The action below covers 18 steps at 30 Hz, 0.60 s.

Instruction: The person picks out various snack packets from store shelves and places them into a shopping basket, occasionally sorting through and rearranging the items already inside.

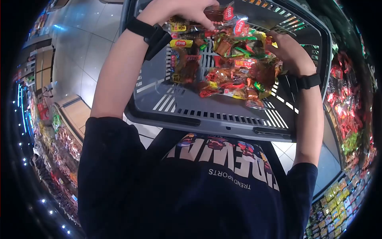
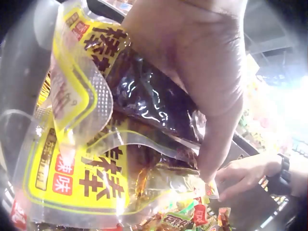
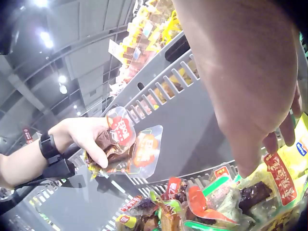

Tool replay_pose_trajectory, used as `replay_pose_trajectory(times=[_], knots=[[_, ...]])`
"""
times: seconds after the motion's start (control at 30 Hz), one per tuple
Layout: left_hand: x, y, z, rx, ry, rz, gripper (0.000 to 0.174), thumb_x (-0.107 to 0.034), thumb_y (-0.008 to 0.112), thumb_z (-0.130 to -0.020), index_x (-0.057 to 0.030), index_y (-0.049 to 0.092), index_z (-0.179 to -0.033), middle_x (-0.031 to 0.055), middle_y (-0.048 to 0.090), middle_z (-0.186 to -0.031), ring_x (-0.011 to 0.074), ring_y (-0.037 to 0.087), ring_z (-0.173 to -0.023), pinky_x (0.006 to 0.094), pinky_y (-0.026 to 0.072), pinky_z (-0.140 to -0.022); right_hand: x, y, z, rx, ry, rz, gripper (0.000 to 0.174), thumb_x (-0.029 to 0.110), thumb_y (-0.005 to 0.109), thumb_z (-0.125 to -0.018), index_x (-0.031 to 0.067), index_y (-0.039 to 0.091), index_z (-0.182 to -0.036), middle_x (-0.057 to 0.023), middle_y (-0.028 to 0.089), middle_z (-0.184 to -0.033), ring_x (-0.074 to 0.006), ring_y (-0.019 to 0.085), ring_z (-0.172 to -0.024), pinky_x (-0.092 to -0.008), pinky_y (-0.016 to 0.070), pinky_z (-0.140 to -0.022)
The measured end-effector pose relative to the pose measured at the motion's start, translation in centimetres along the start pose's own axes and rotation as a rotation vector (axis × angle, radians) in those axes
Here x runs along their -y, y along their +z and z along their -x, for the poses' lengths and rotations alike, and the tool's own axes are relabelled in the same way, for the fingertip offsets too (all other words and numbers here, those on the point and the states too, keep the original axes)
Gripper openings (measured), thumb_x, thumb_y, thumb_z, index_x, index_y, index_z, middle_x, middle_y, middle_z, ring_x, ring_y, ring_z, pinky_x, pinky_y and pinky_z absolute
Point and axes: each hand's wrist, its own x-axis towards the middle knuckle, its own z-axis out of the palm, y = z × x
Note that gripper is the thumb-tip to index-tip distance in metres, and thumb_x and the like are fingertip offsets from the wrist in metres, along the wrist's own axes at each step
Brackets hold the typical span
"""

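Observation:
In the head view my left hand (image 1: 191,11) is over the far left of a grey shopping basket (image 1: 159,113). It grips clear-wrapped packs of dark brown snack (image 2: 149,98), their yellow labels (image 2: 77,180) facing the left wrist camera. The thumb lies across the packs' edge, and their other ends carry red printed logos (image 3: 145,149) in the right wrist view. My right hand (image 1: 293,52) reaches down inside the basket's right side. Its spread fingers hang at a yellow packet (image 3: 294,156) and a red-labelled packet (image 3: 279,180). Small colourful snack packets (image 1: 238,75) lie heaped beneath both hands.
The basket's slotted wall (image 3: 159,96) rises around the packets. Shelves of red-wrapped goods (image 1: 346,103) stand on the right, with rows of yellow packets (image 1: 336,201) lower down. More displayed goods (image 1: 59,147) line the left, across a tiled floor (image 1: 85,51).

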Motion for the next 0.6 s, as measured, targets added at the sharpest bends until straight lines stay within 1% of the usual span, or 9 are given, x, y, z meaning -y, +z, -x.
replay_pose_trajectory(times=[0.07,0.23,0.3,0.33,0.4,0.43,0.5,0.53,0.6], knots=[[0.1,0.0,0.0,0.013,0.008,0.024,0.052,-0.036,0.075,-0.072,0.002,0.062,-0.104,0.0216,0.067,-0.093,0.0363,0.064,-0.089,0.0417,0.0501,-0.076,-0.1,0.4,-0.1,-0.01,0.011,0.038,0.049,0.029,0.064,-0.087,0.0049,0.054,-0.128,-0.0214,0.066,-0.099,-0.0375,0.063,-0.096,-0.0445,0.05,-0.083],[0.5,0.5,-0.6,0.115,0.022,0.035,0.049,-0.031,0.077,-0.073,0.0032,0.063,-0.105,0.0202,0.068,-0.093,0.0341,0.066,-0.087,0.0398,0.0507,-0.077,-0.3,0.6,-0.4,-0.032,-0.041,0.035,0.047,0.027,0.064,-0.087,0.004,0.054,-0.127,-0.0218,0.066,-0.102,-0.0369,0.062,-0.099,-0.044,0.0489,-0.087],[0.7,0.5,-0.8,0.233,-0.046,0.21,0.045,-0.023,0.078,-0.074,0.0041,0.063,-0.107,0.0165,0.07,-0.093,0.0263,0.067,-0.085,0.0366,0.0512,-0.076,0.0,0.3,-0.3,-0.059,-0.048,0.035,0.047,0.027,0.064,-0.087,0.0039,0.054,-0.127,-0.022,0.066,-0.103,-0.0369,0.061,-0.101,-0.044,0.0485,-0.088],[0.8,0.3,-0.9,0.232,-0.044,0.201,0.045,-0.023,0.078,-0.074,0.0041,0.063,-0.107,0.0165,0.07,-0.093,0.0263,0.067,-0.085,0.0366,0.0512,-0.076,0.1,0.2,-0.4,-0.028,-0.018,0.043,0.047,0.027,0.064,-0.087,0.0036,0.054,-0.127,-0.0222,0.065,-0.104,-0.0368,0.061,-0.102,-0.0439,0.0482,-0.089],[0.8,0.5,-0.9,0.286,0.152,0.475,0.041,-0.015,0.077,-0.075,0.0045,0.062,-0.108,0.0117,0.071,-0.092,0.0176,0.064,-0.082,0.0339,0.0512,-0.075,0.5,0.1,-0.3,0.001,0.016,0.045,0.047,0.027,0.065,-0.087,0.0034,0.054,-0.127,-0.0224,0.065,-0.106,-0.0368,0.061,-0.103,-0.0439,0.048,-0.089],[0.8,0.6,-1.0,0.349,0.141,0.589,0.037,-0.014,0.075,-0.077,0.0046,0.062,-0.105,0.0092,0.07,-0.09,0.0143,0.061,-0.079,0.0329,0.0508,-0.075,0.6,0.0,-0.1,-0.006,0.018,0.012,0.044,0.025,0.062,-0.088,0.0018,0.054,-0.125,-0.0236,0.065,-0.102,-0.038,0.06,-0.101,-0.0442,0.0468,-0.088],[0.8,0.3,-1.0,0.352,0.153,0.532,0.037,-0.015,0.075,-0.077,0.0047,0.061,-0.105,0.009,0.07,-0.09,0.0138,0.06,-0.079,0.0327,0.0507,-0.075,0.5,0.1,0.1,-0.008,0.026,-0.023,0.041,0.023,0.06,-0.09,0.0002,0.054,-0.123,-0.0249,0.065,-0.099,-0.0392,0.06,-0.1,-0.0445,0.0457,-0.086],[0.7,0.1,-1.0,0.35,0.163,0.479,0.036,-0.015,0.075,-0.077,0.0047,0.061,-0.104,0.0089,0.07,-0.089,0.0132,0.06,-0.079,0.0326,0.0507,-0.075,0.2,0.2,0.0,-0.021,-0.014,0.02,0.04,0.023,0.06,-0.09,0.0001,0.054,-0.123,-0.0249,0.065,-0.099,-0.0389,0.06,-0.1,-0.0444,0.0457,-0.087],[0.5,0.1,-1.0,0.335,0.163,0.457,0.036,-0.013,0.074,-0.077,0.0048,0.061,-0.106,0.0111,0.07,-0.092,0.0159,0.062,-0.081,0.0334,0.0507,-0.077,-0.1,0.1,0.0,-0.024,-0.047,0.066,0.04,0.023,0.059,-0.09,0.0,0.054,-0.122,-0.025,0.065,-0.099,-0.0387,0.06,-0.1,-0.0443,0.0457,-0.087]])
